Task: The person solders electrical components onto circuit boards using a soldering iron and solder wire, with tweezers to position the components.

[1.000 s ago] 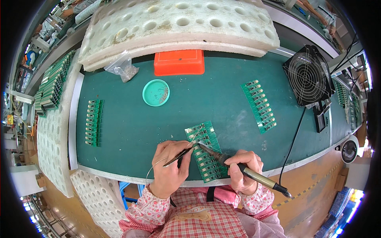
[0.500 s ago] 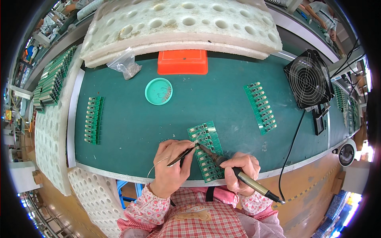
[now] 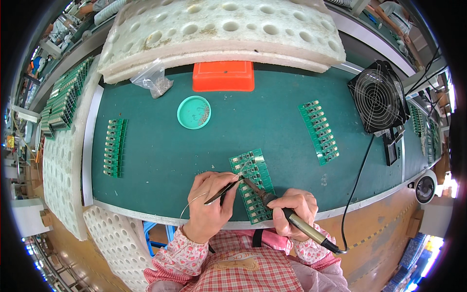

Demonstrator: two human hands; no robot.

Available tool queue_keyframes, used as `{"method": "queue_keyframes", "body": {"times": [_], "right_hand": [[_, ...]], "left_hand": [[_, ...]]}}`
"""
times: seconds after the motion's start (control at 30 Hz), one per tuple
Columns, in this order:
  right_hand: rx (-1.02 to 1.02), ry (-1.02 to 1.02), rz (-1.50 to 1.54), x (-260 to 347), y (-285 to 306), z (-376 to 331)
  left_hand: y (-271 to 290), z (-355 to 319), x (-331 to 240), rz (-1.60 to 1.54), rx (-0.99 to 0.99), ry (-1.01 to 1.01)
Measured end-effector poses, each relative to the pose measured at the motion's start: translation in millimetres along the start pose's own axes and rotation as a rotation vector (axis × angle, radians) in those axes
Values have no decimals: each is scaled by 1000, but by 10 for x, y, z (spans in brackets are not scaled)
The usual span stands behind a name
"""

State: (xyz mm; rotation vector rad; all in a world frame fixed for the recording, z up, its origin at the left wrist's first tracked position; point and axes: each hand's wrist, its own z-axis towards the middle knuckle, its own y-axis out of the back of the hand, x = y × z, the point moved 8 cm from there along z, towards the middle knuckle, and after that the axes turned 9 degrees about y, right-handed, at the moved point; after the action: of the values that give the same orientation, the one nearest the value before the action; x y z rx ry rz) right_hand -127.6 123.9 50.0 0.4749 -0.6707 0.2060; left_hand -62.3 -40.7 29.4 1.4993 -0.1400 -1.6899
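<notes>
A green circuit board panel (image 3: 257, 204) with rows of small components lies at the near edge of the mat. My left hand (image 3: 206, 207) is closed around black tweezers (image 3: 220, 191), their tips at the panel's left side. A thin pale wire (image 3: 188, 204) curves beside that hand. In my right hand (image 3: 297, 210) is a soldering iron (image 3: 307, 228), gripped like a pen, its tip meeting the tweezer tips over the panel. Whether the tips touch a component is too small to tell. The iron's black cord (image 3: 351, 207) runs off at the right.
Other board panels lie at left (image 3: 115, 148) and right (image 3: 318, 131). Farther back are a turquoise dish (image 3: 187, 120) of tiny parts, a clear bag (image 3: 153, 80), a red box (image 3: 224, 77) and a white foam block (image 3: 219, 44). A black fan (image 3: 377, 97) stands far right.
The handle end of the soldering iron has shifted slightly left and down with my right hand. My left hand, the tweezers and the panel look nearly unmoved.
</notes>
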Motion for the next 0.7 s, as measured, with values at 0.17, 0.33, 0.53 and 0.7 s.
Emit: {"method": "queue_keyframes", "body": {"times": [0.17,0.33,0.53,0.7], "right_hand": [[37,21,-10,8,49,0],[-90,-4,-50,8,226,-70],[152,-44,-274,10,73,-80],[319,-144,-322,13,-105,-96]], "left_hand": [[1,4,1,2,4,13],[0,-3,-5,5,0,-7],[6,5,-31,32,-13,-33],[52,-23,-15,22,-10,-27]]}}
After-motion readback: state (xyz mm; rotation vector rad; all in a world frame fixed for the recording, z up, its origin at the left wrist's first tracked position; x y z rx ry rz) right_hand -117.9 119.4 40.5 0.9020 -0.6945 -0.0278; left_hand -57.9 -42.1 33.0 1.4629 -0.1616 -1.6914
